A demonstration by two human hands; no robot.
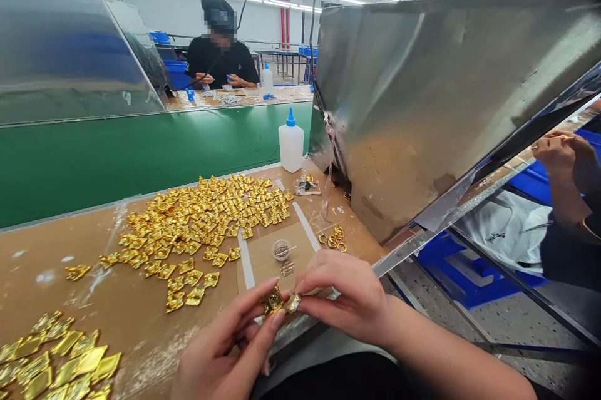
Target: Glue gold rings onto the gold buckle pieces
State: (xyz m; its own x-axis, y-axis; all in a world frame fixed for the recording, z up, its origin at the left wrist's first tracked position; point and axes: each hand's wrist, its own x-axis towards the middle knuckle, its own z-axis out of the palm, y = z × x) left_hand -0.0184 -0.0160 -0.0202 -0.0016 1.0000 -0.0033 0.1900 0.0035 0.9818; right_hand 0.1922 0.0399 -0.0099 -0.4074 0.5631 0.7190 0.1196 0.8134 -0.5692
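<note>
Between its thumb and fingers my left hand (235, 340) pinches a small square gold metal piece (273, 301). Right beside it, my right hand (345, 293) pinches a smaller shiny gold part (293, 303); its exact kind is hard to make out. The two parts are close together, and I cannot tell whether they touch. Just beyond my hands a small clear cup (282, 250) with a thin stick in it stands on a cardboard sheet (258, 256). A large heap of similar gold pieces (201, 218) spreads over the table to the left.
More gold pieces (61, 356) lie at the near left. Several gold rings (335, 238) sit right of the cardboard. A white squeeze bottle (291, 143) with a blue tip stands behind. A metal panel (422, 106) rises on the right. Co-workers sit across (223, 52) and at the right (568, 181).
</note>
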